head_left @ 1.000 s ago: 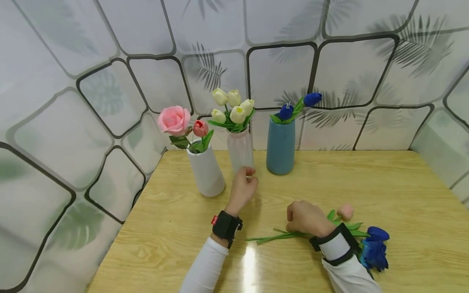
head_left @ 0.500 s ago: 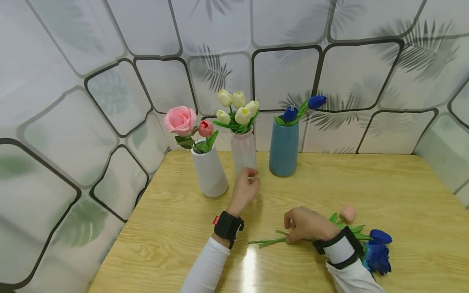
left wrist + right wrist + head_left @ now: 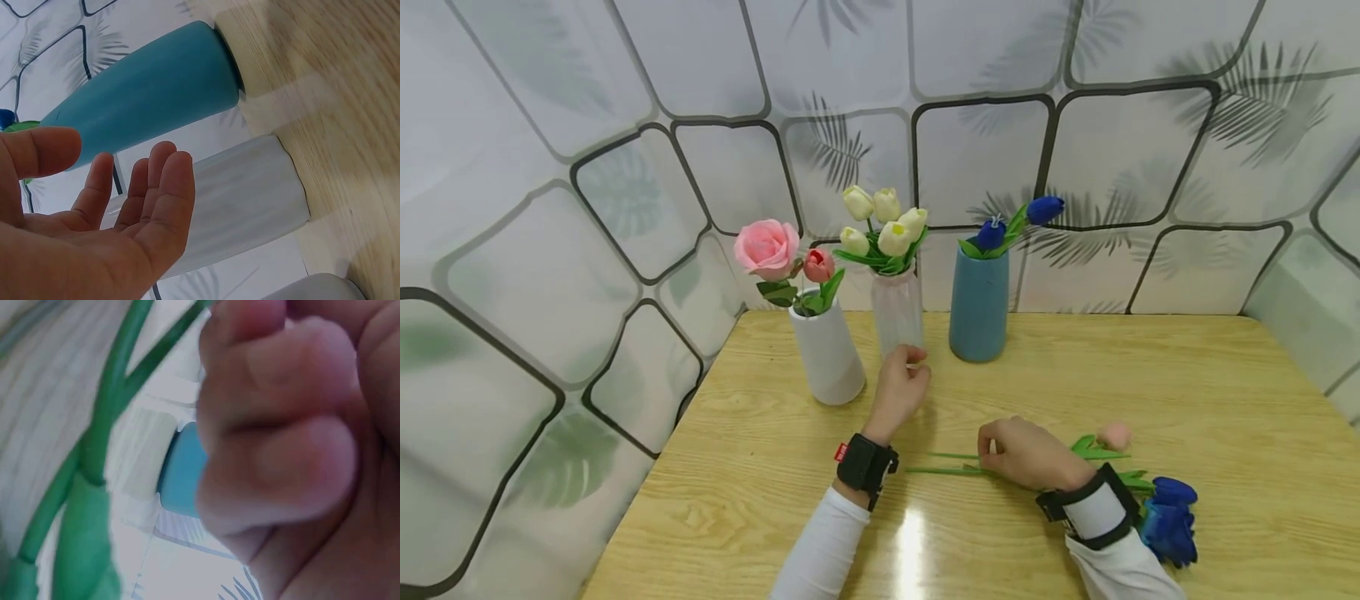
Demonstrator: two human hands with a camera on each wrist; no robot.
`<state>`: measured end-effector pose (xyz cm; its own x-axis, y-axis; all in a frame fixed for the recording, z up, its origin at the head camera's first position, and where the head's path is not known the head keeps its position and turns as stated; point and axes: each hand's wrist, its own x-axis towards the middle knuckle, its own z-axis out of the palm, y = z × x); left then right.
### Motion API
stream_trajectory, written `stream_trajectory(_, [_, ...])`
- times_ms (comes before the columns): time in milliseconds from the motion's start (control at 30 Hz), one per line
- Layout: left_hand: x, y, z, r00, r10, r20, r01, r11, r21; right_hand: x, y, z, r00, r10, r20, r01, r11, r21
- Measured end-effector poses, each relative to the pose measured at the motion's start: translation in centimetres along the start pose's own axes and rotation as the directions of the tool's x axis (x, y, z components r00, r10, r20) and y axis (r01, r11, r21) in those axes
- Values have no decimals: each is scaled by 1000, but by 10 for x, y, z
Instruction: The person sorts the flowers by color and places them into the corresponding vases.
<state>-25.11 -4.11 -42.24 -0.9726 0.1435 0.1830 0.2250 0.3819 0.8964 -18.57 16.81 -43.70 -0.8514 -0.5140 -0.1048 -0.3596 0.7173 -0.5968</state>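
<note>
My left hand [image 3: 898, 390] is in front of the ribbed pale pink vase [image 3: 897, 312], its fingers loosely bent and nothing in them. That vase holds cream tulips [image 3: 887, 229]. In the left wrist view, the teal vase [image 3: 156, 87] stands beyond the fingers. Over the loose flowers, my right hand [image 3: 1030, 454] has curled fingers pinching a green flower stem [image 3: 953, 456]. Another stem [image 3: 943, 471] lies just below it. Green stems [image 3: 103, 419] rise beside the curled fingers in the right wrist view. Past the right wrist lie a pale pink bud [image 3: 1115, 436] and blue blooms [image 3: 1168, 529].
A white vase [image 3: 829, 354] with a pink rose [image 3: 767, 248] and a pinkish-red tulip [image 3: 818, 265] leans at the left. Blue tulips [image 3: 1045, 210] stand in the teal vase at the back. A patterned wall covering [image 3: 981, 158] borders the wooden table [image 3: 1225, 375].
My right hand has shifted slightly up and left on the stems. The stems, bunched together before, now lie apart and more nearly parallel. My left hand stays by the pale pink vase.
</note>
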Motion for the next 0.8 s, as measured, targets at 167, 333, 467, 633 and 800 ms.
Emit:
stream_trajectory(167, [-1, 0, -1, 1000, -7, -5, 7, 1000, 1, 0, -4, 0, 978, 159, -136, -132, 974, 186])
stream_trajectory(333, [0, 0, -1, 1000, -10, -6, 10, 1000, -3, 4, -8, 8, 924, 258, -282, -144, 919, 368])
stream_trajectory(467, [1, 0, -2, 1000, -16, -14, 16, 1000, -11, 8, -10, 13, 890, 309, -334, -136, 882, 452])
stream_trajectory(633, [0, 1, -3, 1000, -20, -14, 19, 1000, -20, 10, -11, 16, 837, 384, -390, -96, 805, 586])
stream_trajectory(800, [0, 0, -4, 1000, -12, -17, 12, 1000, -15, 14, -17, 25, 729, 511, -455, 45, 628, 777])
